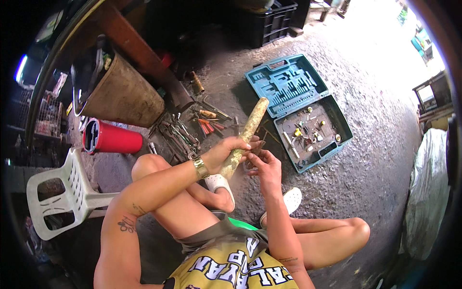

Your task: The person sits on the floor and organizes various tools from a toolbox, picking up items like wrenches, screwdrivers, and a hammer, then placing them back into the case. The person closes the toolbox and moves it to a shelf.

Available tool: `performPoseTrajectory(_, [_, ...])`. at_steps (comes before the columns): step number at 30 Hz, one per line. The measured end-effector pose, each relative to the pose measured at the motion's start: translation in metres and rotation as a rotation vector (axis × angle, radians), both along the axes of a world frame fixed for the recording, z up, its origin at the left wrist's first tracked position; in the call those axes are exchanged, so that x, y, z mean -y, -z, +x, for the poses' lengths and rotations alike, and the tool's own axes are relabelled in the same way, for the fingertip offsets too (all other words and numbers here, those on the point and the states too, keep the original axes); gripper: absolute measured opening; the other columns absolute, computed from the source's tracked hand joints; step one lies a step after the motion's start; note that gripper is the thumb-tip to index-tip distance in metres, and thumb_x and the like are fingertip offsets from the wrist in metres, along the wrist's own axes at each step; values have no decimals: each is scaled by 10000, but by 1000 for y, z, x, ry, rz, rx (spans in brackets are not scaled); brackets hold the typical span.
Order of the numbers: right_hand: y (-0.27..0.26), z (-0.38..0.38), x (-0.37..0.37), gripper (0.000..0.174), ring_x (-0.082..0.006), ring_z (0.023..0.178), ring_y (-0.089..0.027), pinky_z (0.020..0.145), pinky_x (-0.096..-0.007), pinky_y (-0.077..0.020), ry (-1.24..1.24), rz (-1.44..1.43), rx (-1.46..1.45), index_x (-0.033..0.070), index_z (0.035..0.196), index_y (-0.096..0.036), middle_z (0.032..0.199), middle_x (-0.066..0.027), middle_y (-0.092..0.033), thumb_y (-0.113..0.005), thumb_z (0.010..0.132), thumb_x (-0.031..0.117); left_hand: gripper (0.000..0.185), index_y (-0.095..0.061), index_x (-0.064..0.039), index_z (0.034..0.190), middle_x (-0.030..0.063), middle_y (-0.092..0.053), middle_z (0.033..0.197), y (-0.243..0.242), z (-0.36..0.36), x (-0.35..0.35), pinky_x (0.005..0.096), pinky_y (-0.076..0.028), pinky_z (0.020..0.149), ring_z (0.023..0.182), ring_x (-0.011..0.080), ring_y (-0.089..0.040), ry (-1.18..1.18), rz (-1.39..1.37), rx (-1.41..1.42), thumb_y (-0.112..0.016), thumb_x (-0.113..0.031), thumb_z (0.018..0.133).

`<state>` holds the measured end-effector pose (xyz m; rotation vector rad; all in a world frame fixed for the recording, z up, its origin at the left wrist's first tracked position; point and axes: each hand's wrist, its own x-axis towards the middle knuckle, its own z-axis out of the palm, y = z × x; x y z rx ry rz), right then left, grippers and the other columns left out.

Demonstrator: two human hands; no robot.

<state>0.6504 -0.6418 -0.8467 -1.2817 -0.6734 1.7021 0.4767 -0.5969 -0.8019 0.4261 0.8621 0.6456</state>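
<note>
My left hand (225, 153), with a gold-coloured watch at the wrist, grips a thick, mottled pale-yellow rod (255, 117), perhaps wood. The rod slants away from me, its far end near an open teal tool case (314, 166). Close beside the rod, the thumb and fingers of my right hand (267, 167) pinch a small brown piece (257, 145). Fingers of both hands partly hide that piece, so its kind is unclear. Below the hands are my white clogs (293, 198) on the dark floor.
Several wrenches (180, 139) and red-handled screwdrivers (206, 126) lie left of the rod. Small loose parts fill the case's base. A red container (117, 136) lies on its side near a white plastic chair (68, 195). Behind stand a brown bin (124, 95) and black crate (278, 25).
</note>
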Motion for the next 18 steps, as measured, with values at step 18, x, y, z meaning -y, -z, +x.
performPoseTrajectory(18, [180, -89, -95, 305, -241, 781, -740, 717, -401, -540, -566, -23, 837, 49, 1025, -755, 853, -145, -755, -793, 851, 297, 434, -461, 19, 1369, 219, -653, 1258, -49, -206, 6, 380, -581, 895, 1089, 265, -677, -757, 530, -565, -561, -66, 955])
